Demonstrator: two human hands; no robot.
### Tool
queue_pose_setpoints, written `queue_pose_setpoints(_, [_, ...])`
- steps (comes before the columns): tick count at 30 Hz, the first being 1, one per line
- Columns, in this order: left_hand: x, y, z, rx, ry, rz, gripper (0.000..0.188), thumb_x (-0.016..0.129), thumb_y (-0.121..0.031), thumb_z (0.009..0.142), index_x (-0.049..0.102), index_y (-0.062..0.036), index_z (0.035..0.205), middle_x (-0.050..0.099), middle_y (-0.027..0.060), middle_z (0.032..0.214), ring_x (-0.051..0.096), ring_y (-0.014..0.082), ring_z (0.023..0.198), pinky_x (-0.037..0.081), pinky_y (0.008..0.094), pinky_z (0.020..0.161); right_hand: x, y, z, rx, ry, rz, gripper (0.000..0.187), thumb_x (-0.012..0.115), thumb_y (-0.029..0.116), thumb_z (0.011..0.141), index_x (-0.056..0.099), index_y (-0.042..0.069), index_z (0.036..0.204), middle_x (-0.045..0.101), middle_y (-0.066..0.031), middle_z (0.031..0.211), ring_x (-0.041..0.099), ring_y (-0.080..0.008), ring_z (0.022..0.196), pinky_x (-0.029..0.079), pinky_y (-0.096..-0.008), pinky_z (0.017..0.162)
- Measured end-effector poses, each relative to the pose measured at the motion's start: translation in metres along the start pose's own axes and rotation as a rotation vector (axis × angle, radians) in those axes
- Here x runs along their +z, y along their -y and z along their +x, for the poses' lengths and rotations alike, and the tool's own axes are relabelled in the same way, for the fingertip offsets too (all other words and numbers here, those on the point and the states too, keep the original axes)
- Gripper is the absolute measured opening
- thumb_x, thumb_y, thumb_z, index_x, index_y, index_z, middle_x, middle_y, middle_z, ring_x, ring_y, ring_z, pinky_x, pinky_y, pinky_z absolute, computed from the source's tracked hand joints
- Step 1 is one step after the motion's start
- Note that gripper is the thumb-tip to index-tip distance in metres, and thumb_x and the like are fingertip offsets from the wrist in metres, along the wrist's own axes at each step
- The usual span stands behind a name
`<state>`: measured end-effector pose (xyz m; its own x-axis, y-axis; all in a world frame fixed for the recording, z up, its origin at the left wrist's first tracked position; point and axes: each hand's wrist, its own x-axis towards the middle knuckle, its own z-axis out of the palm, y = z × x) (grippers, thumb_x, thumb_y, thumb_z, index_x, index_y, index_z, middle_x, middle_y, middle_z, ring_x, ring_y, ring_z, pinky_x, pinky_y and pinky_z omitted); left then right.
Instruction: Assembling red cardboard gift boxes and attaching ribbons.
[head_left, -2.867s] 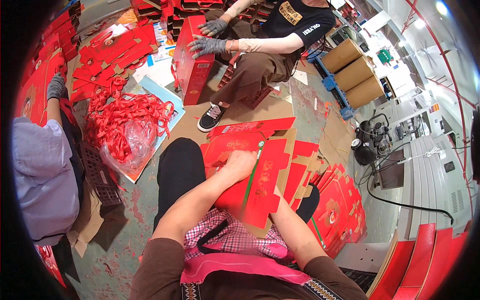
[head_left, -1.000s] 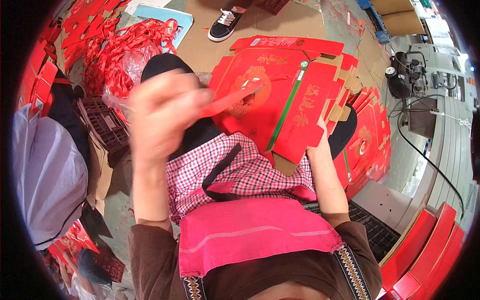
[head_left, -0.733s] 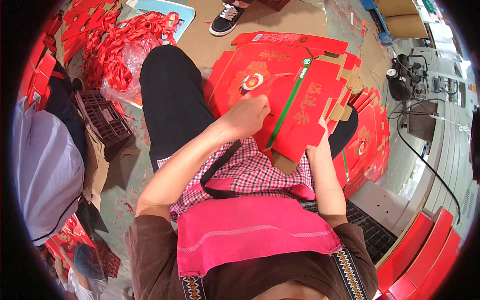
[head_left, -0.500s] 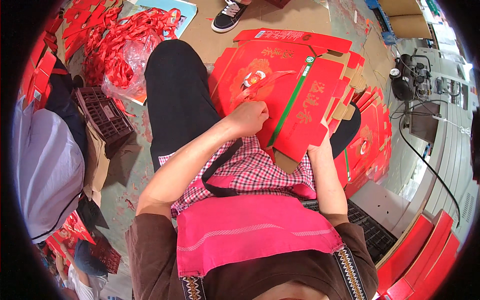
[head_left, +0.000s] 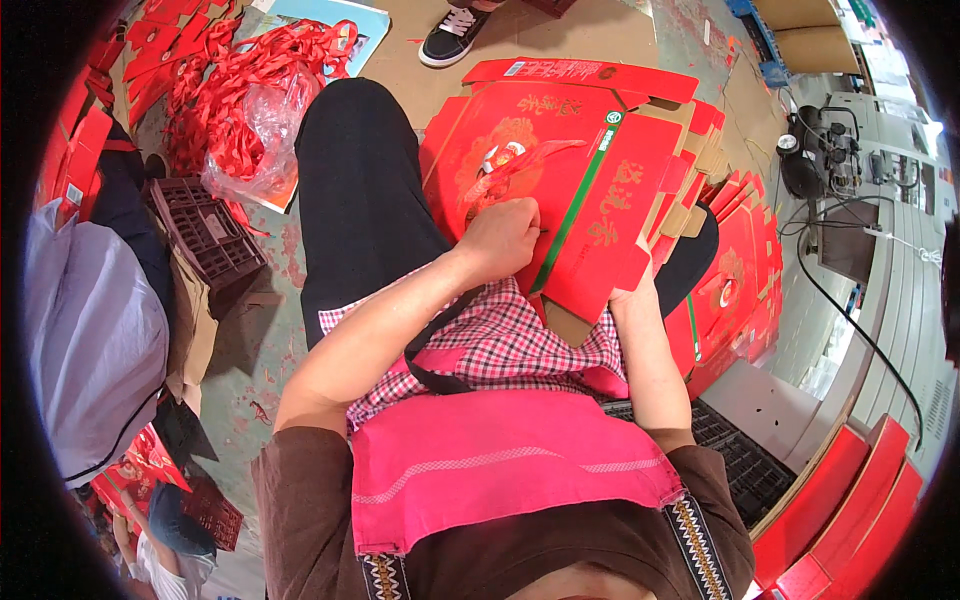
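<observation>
Left grip (head_left: 504, 238) curled closed over red carton (head_left: 556, 182) | right grip (head_left: 637, 289) at its edge, closure hidden

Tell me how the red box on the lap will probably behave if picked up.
The box is probably light for its size, since its edges show thin brown cardboard. Its broad panel should stay fairly stiff, as it looks flat and unbuckled. The ribbon would likely flop, being thin and creased.
</observation>
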<state>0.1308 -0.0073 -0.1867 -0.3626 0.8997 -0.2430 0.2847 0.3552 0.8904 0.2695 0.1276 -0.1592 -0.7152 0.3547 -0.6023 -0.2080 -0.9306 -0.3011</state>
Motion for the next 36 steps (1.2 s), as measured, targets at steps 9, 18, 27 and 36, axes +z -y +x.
queue_pose_setpoints(9, [0.004, 0.006, 0.0, 0.054, 0.059, 0.126, 0.015, 0.047, -0.009, 0.08, 0.056, 0.0022, 0.085, 0.057, 0.0196, 0.087, 0.055, 0.0351, 0.086, 0.043, 0.0425, 0.074, -0.002, -0.001, 0.0, -0.046, -0.008, -0.068, 0.028, 0.043, 0.018, 0.09, 0.051, 0.001, 0.111, 0.06, -0.0144, 0.101, 0.061, -0.0265, 0.087, 0.054, -0.0398, 0.071])
queue_pose_setpoints(18, [-0.001, -0.006, -0.006, 0.263, 0.016, 0.438, 0.011, 0.051, -0.006, 0.072, 0.053, 0.0009, 0.081, 0.054, 0.0161, 0.082, 0.058, 0.0327, 0.074, 0.047, 0.0404, 0.062, 0.004, -0.002, 0.0, -0.048, -0.02, -0.084, 0.029, 0.043, 0.02, 0.09, 0.051, 0.002, 0.111, 0.061, -0.0141, 0.1, 0.062, -0.0255, 0.084, 0.055, -0.0383, 0.068])
queue_pose_setpoints(27, [-0.005, -0.012, -0.004, 0.376, 0.067, 0.507, 0.014, 0.054, -0.004, 0.069, 0.054, 0.0021, 0.082, 0.054, 0.017, 0.083, 0.059, 0.0308, 0.072, 0.049, 0.0393, 0.06, 0.01, -0.008, 0.0, -0.072, -0.038, -0.084, 0.031, 0.042, 0.023, 0.091, 0.052, 0.002, 0.111, 0.06, -0.0137, 0.101, 0.062, -0.026, 0.085, 0.054, -0.0394, 0.069])
queue_pose_setpoints(36, [0.008, -0.001, -0.005, 0.274, -0.009, 0.325, 0.014, 0.051, -0.002, 0.07, 0.049, 0.0029, 0.082, 0.054, 0.0186, 0.081, 0.057, 0.0357, 0.074, 0.047, 0.0426, 0.063, 0.031, -0.018, -0.006, 0.017, 0.048, -0.04, 0.033, 0.043, 0.025, 0.09, 0.052, 0.002, 0.11, 0.061, -0.0139, 0.1, 0.062, -0.0266, 0.085, 0.054, -0.0397, 0.071])
